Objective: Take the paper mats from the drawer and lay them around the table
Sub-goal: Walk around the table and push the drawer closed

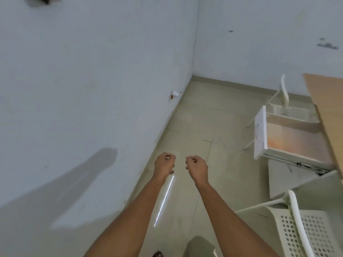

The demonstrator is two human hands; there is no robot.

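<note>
The drawer (260, 133) stands pulled out from under the wooden table (328, 101) at the right, its white front facing me. Its inside (295, 140) shows a flat brownish-orange surface; I cannot tell whether that is paper mats or the bare bottom. My left hand (164, 165) and my right hand (196, 166) are held out side by side over the floor, well left of the drawer. Both have their fingers curled into loose fists and hold nothing.
A white chair (284, 106) stands beyond the drawer, and a second white perforated chair (308, 232) is close at the lower right. A pale wall (92, 89) runs along the left and meets another in the corner ahead. Tiled floor (200, 127) lies between.
</note>
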